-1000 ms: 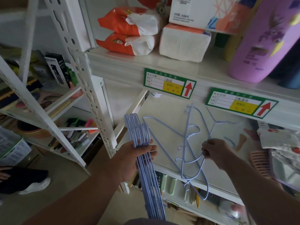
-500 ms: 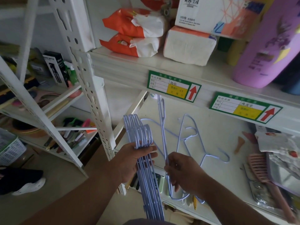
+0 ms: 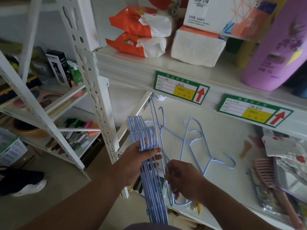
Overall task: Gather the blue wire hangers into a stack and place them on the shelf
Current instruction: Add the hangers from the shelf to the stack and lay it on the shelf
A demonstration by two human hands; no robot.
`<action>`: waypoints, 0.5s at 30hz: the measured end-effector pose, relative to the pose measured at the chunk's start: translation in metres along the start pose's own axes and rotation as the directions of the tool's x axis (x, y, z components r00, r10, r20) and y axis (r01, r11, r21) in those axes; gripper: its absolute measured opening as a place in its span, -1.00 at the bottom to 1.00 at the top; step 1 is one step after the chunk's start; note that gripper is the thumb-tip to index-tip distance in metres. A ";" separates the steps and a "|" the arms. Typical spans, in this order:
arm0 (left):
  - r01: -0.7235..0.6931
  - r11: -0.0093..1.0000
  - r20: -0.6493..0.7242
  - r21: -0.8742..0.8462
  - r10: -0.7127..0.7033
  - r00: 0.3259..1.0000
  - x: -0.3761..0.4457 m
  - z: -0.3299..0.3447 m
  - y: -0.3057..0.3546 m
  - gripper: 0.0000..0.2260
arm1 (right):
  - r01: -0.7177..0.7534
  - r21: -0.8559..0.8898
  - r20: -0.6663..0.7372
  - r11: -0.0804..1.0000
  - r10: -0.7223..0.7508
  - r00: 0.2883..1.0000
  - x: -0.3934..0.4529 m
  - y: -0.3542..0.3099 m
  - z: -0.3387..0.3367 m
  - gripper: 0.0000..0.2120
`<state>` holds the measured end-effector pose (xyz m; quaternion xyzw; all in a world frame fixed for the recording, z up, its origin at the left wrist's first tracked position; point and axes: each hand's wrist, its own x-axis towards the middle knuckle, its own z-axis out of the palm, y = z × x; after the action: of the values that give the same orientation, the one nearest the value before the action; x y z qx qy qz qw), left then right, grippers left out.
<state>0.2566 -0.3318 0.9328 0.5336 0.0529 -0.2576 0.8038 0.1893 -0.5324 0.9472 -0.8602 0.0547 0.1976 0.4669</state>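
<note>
The left hand (image 3: pixel 137 163) grips a stack of blue hangers (image 3: pixel 149 180). The right hand (image 3: pixel 184 178) pinches one hanger (image 3: pixel 163 146) beside the stack. Another hanger (image 3: pixel 199 146) lies on the shelf (image 3: pixel 224 138).

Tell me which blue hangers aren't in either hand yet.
The loose hanger lying flat on the shelf, hook toward the pink comb. The left hand grips the stack, and the right hand holds one hanger upright beside it.
</note>
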 end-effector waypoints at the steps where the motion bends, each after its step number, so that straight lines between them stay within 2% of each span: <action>1: -0.015 1.000 0.003 0.013 0.015 1.000 -0.001 0.000 0.000 -0.73 | -0.001 0.006 0.023 1.000 0.001 1.000 -0.001 -0.001 0.002 -0.88; 3: -0.041 0.999 0.015 0.032 0.040 0.999 -0.002 0.001 0.002 -0.77 | -0.004 0.017 0.065 1.000 0.003 0.998 -0.003 -0.001 0.006 -0.89; 6: -0.043 0.998 0.007 0.051 0.042 0.999 -0.002 0.000 0.001 -0.52 | 0.010 0.008 0.115 1.000 -0.011 0.993 -0.004 -0.001 0.013 -0.91; 9: -0.065 0.997 -0.010 0.049 0.066 0.998 -0.001 0.000 0.000 -0.41 | 0.018 -0.047 0.152 0.999 -0.011 0.988 -0.002 0.003 0.014 -0.91; 15: -0.060 0.998 -0.020 -0.016 0.059 0.998 0.003 -0.005 0.000 -0.71 | 0.030 -0.106 0.193 0.994 -0.009 0.981 0.001 0.009 0.015 -0.88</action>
<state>0.2599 -0.3284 0.9298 0.5308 0.0469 -0.2279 0.8149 0.1833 -0.5254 0.9325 -0.8617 -0.0099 0.2780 0.4244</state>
